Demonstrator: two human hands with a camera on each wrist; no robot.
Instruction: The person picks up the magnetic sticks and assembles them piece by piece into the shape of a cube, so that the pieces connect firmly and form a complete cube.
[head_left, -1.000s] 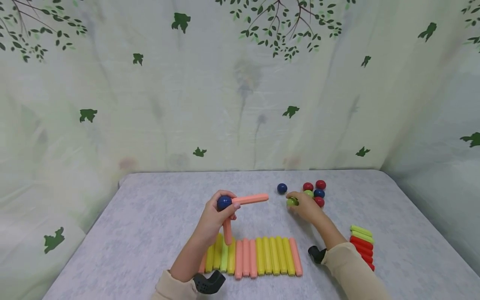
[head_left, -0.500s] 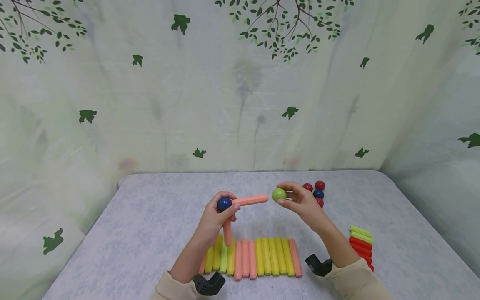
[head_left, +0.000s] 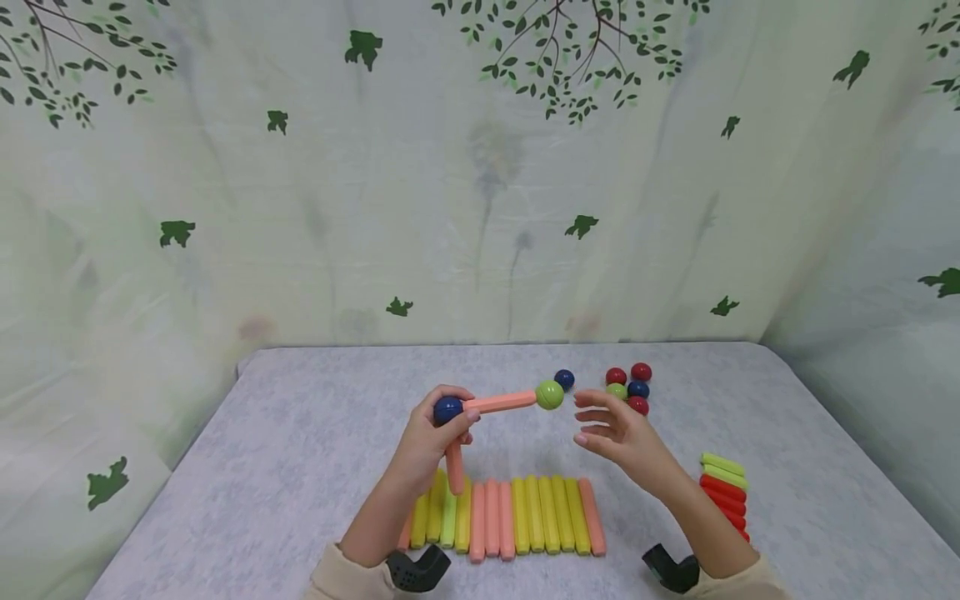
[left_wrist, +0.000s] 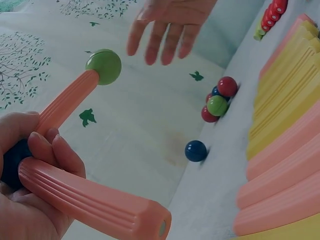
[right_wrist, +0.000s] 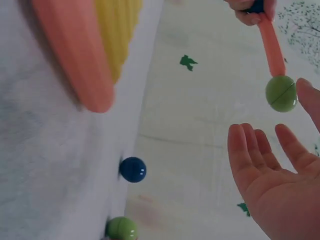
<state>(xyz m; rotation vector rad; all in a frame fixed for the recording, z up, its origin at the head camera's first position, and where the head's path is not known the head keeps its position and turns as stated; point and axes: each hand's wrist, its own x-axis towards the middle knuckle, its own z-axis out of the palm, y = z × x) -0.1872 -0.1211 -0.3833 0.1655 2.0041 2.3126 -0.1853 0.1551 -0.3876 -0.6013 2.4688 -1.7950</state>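
Note:
My left hand [head_left: 437, 429] grips a dark blue ball [head_left: 447, 409] that has two salmon-pink rods joined to it. One pink rod [head_left: 501, 402] points right and carries a green ball [head_left: 550, 395] on its far end. The other pink rod [left_wrist: 95, 200] points down, with a bare end facing the camera in the left wrist view. Just right of the green ball, my right hand [head_left: 618, 433] holds nothing, its fingers extended and spread. In the right wrist view its thumb lies close beside that ball.
A row of yellow, pink and green rods [head_left: 532, 512] lies in front. At the right is a stack of red and green rods [head_left: 723, 496]. Towards the back rest a lone blue ball [head_left: 565, 380] and a cluster of red, green and blue balls [head_left: 638, 389] on the grey table [head_left: 322, 400].
My right hand brought a green ball from the cluster to the rod's tip, let it go there and drew back to the right. My left hand stayed in place.

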